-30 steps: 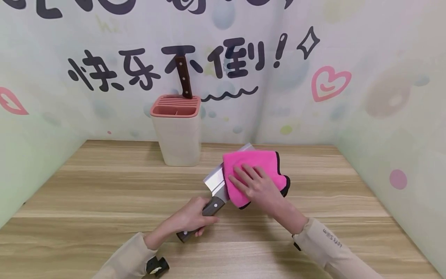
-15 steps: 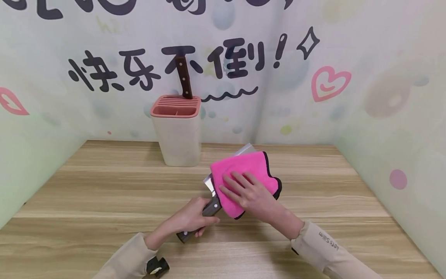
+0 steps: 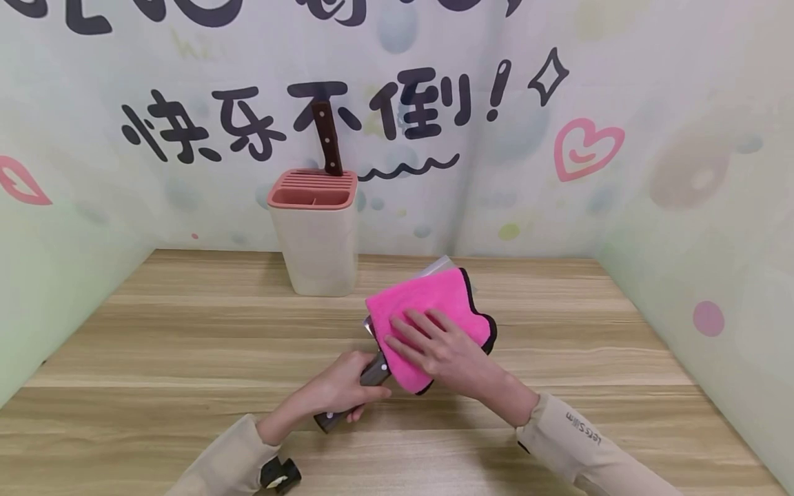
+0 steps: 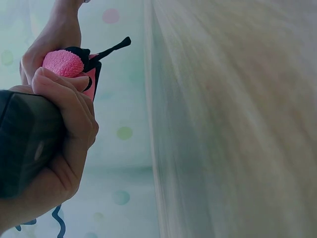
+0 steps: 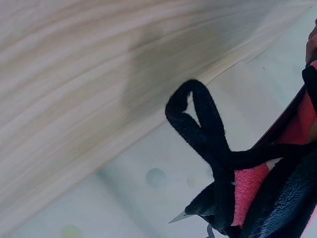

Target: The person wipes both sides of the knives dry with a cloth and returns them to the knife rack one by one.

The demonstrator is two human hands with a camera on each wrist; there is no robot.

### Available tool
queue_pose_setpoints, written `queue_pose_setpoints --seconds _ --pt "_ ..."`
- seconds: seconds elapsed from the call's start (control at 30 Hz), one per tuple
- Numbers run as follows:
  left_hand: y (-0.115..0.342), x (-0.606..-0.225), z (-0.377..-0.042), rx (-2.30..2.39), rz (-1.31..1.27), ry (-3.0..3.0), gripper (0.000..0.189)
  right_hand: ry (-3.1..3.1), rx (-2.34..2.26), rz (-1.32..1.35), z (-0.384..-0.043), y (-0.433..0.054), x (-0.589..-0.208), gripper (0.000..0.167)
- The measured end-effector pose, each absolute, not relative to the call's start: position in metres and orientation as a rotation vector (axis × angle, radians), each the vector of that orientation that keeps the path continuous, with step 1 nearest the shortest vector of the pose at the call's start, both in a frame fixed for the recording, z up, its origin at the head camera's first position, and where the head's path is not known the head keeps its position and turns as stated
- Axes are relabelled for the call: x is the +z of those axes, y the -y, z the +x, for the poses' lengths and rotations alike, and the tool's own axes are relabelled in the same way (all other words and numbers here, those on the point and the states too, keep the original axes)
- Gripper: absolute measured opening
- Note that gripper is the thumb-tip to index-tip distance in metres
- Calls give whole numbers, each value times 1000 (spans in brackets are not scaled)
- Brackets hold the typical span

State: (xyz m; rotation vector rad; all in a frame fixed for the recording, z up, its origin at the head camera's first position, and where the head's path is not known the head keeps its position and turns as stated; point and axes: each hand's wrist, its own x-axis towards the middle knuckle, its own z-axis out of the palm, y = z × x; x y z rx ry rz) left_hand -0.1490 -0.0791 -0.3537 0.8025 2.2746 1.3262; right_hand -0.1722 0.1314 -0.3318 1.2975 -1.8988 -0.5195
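My left hand [image 3: 340, 386] grips the dark riveted handle of a cleaver [image 3: 374, 370], fingers wrapped round it. The cleaver points away to the upper right, its far blade end showing past a pink cloth [image 3: 424, 293] with black edging. My right hand [image 3: 443, 351] holds that cloth over the blade, its fingers laid across the top and the thumb hidden. From the left wrist, the butt of the handle [image 4: 29, 144] fills the near side. In the right wrist view, black edging and a loop of the cloth [image 5: 203, 124] hang beside the blade.
A white knife holder [image 3: 319, 248] with a pink slotted top stands at the back of the wooden table [image 3: 186, 331]. A second knife [image 3: 327, 138] stands in it, brown handle up. Printed fabric walls [image 3: 527, 193] enclose the back and sides.
My right hand has slid the cloth left and toward me along the blade, up to the handle, covering more of the near blade. The left hand and cleaver have stayed in place.
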Motion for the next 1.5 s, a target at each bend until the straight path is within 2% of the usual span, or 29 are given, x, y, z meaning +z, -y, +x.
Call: queue_pose_setpoints --seconds 0.9,1.5 --pt "80 -351 -145 1310 769 -2346 14 2165 -409 1127 -193 -151 -321 59" --pt "81 -351 -145 1309 773 -2349 15 2240 -243 997 -212 -167 -319 51"
